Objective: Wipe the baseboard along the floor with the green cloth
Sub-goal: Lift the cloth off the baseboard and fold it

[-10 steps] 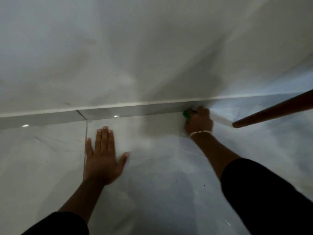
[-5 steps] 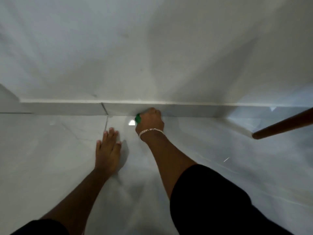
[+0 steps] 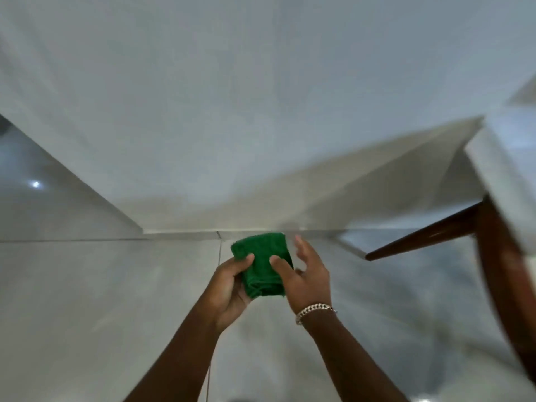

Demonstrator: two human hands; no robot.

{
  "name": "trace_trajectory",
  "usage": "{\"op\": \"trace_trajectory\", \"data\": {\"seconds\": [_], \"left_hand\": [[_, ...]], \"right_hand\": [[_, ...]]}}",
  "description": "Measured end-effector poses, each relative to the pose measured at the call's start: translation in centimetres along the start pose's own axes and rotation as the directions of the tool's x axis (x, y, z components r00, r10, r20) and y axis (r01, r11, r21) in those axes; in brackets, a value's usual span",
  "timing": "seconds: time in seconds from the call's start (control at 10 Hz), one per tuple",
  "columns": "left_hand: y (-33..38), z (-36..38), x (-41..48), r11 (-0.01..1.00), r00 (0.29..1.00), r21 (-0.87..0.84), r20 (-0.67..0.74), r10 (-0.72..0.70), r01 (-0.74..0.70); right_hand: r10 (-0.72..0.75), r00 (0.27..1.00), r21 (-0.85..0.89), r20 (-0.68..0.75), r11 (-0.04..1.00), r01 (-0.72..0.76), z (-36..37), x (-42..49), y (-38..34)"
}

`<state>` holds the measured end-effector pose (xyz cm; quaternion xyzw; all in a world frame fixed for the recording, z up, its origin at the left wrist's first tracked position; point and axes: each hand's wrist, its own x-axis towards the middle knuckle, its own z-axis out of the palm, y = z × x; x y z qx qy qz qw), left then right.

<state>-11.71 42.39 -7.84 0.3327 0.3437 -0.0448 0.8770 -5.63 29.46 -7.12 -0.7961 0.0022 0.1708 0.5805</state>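
A folded green cloth (image 3: 262,264) is held up in front of me, off the floor and away from the wall. My left hand (image 3: 229,284) grips its left side with thumb on top. My right hand (image 3: 306,275), with a bracelet at the wrist, touches the cloth's right side with the thumb pressed on it and the fingers spread behind. The grey baseboard (image 3: 185,235) runs along the foot of the white wall just beyond the cloth, ending at a wall corner on the left.
A dark wooden table leg (image 3: 423,236) slants down to the floor at the right, under a white tabletop edge (image 3: 499,181). Another dark leg (image 3: 510,274) curves down the far right. Glossy grey floor tiles (image 3: 101,300) lie below.
My right hand has lifted the cloth off the baseboard. My left hand has come up from the floor and taken hold of the cloth. The view has pulled back from the wall.
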Motion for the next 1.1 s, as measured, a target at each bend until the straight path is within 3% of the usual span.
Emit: {"op": "trace_trajectory", "data": {"seconds": [0.1,0.2,0.4,0.5,0.7,0.8,0.9,1.0,1.1], "left_hand": [[4.8,7.3,-8.5,0.999,0.993,0.013,0.109,-0.054,0.053],[7.7,15.1,-15.0,0.991,0.989,0.093,0.106,-0.106,0.096],[8.0,29.5,-17.8,0.91,0.996,0.415,-0.089,0.023,0.016],[6.3,35.2,-15.6,0.868,0.999,0.496,-0.037,0.005,0.014],[-2.1,44.2,-5.3,0.706,0.983,0.703,-0.05,0.176,-0.09],[-6.3,46.7,-0.4,0.653,0.962,0.754,-0.122,0.246,-0.071],[-8.9,47.6,2.7,0.53,0.941,0.842,-0.094,0.326,-0.099],[-9.3,47.8,4.8,0.379,0.946,0.918,-0.016,0.324,-0.114],[-7.5,47.7,4.1,0.294,0.949,0.944,0.05,0.311,-0.146]], "right_hand": [[0.324,0.938,0.116,0.12,0.934,-0.338,-6.6,-4.1,-9.0],[0.341,0.929,0.134,0.142,0.924,-0.359,-13.7,-7.9,-17.7],[0.349,0.937,0.078,-0.032,0.935,-0.345,-25.6,-8.4,-24.6],[0.315,0.943,0.043,-0.105,0.949,-0.313,-31.7,-5.5,-24.1],[0.358,0.912,0.075,-0.197,0.934,-0.35,-42.1,5.1,-17.6],[0.366,0.905,-0.004,-0.217,0.927,-0.376,-44.7,9.8,-13.9],[0.339,0.912,-0.154,-0.231,0.913,-0.378,-45.3,13.6,-10.3],[0.295,0.926,-0.35,-0.237,0.863,-0.365,-45.0,15.6,-8.5],[0.23,0.931,-0.43,-0.284,0.837,-0.338,-45.1,13.9,-9.8]]}}
